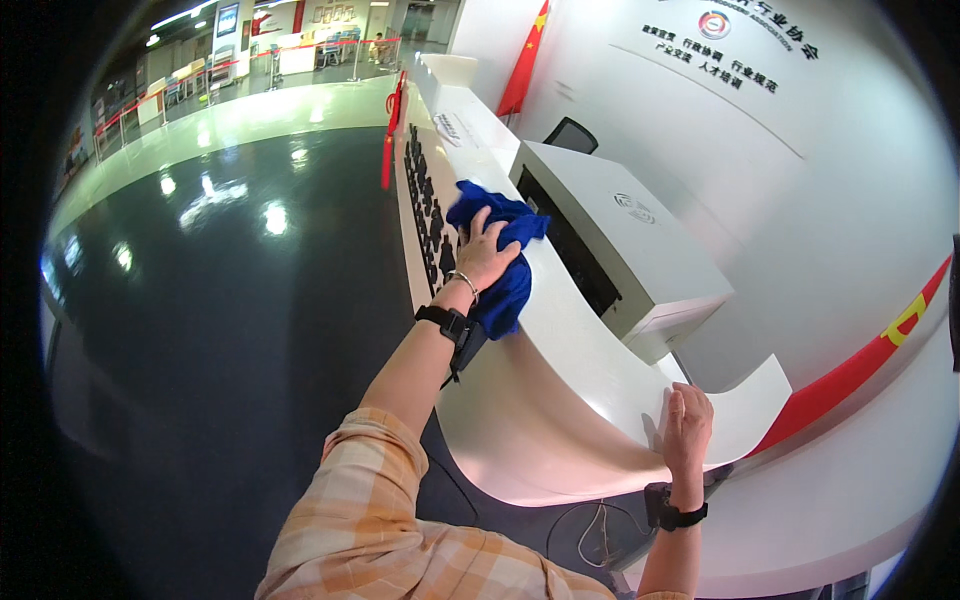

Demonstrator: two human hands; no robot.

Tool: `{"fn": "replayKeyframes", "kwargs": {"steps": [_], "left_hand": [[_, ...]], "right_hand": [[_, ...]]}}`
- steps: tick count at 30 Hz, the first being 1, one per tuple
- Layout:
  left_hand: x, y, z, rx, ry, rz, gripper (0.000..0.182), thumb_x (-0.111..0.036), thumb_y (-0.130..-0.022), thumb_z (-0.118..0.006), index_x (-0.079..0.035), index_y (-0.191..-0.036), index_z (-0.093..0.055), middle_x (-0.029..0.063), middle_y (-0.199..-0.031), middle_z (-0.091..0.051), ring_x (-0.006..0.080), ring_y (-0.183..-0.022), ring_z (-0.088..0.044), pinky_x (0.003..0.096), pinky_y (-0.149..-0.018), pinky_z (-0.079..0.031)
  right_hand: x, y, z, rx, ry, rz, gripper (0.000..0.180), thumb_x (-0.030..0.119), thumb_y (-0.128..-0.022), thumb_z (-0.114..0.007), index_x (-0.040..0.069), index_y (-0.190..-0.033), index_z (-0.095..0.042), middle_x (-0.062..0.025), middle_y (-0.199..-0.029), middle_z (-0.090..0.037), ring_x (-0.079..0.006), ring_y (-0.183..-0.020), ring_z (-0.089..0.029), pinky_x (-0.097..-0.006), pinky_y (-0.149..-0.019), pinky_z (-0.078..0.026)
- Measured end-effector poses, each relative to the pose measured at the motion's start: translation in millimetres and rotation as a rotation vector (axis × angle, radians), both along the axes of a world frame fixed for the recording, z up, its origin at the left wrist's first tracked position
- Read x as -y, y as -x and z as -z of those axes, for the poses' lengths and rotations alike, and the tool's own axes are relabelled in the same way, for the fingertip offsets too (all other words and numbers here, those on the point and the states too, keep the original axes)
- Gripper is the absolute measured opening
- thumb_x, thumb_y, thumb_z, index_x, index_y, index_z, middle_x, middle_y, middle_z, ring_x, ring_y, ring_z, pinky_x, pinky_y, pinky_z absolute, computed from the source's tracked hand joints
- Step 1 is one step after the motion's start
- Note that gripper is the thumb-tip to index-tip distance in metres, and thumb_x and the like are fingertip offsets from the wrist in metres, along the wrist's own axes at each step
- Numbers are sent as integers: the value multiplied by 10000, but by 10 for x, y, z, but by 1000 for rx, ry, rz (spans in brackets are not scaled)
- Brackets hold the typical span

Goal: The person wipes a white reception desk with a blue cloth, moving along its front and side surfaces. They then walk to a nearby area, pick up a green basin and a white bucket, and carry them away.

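My left hand (489,255) presses down on a crumpled blue cloth (510,300), its fingers spread over the fabric. Beneath the cloth runs the white, curved top of a reception counter (592,352), and part of the cloth hangs over the counter's outer edge. Farther to the right, my right hand (688,420) rests at the near end of the counter top. Its fingers are curled in, and nothing shows in them. Both wrists wear black straps with small devices, and a bangle circles the left one.
A white cabinet-like housing (637,232) stands behind the counter, near an office chair (572,136). Red flags (523,64) stand by the wall. Loose cables (600,532) lie on the floor below. Dark glossy floor (300,300) stretches left toward belt barriers (163,109) and a distant seated person (376,49).
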State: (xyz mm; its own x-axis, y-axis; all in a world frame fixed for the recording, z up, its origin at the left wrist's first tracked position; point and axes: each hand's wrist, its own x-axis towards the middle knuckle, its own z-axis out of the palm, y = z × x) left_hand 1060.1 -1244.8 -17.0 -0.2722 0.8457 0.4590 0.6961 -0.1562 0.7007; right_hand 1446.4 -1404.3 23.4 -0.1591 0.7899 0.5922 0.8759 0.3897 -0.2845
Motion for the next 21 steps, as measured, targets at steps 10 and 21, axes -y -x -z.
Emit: {"fn": "replayKeyframes", "kwargs": {"steps": [10, 21], "left_hand": [[1516, -1552, 671, 288, -376, 47, 771, -258, -974, -483, -78, -1573, -33, 274, -1610, 3, 486, -1454, -178, 542, -1172, -236], [585, -757, 930, 480, -331, -28, 606, -319, -1026, -397, 97, -1452, -288, 296, -1544, -255, 462, -1439, -206, 448, -1209, -182]], "right_hand": [[7, 54, -10, 25, 63, -9, 375, 277, -1033, -424, -12, -1078, -659, -207, -1110, -650, -378, -1117, -564, -462, -994, -402], [-4, 25, -1, 34, 77, -19, 371, 263, -1030, -413, -17, -1061, -655, -198, -1132, -643, -371, -1128, -563, -457, -990, -418]]}}
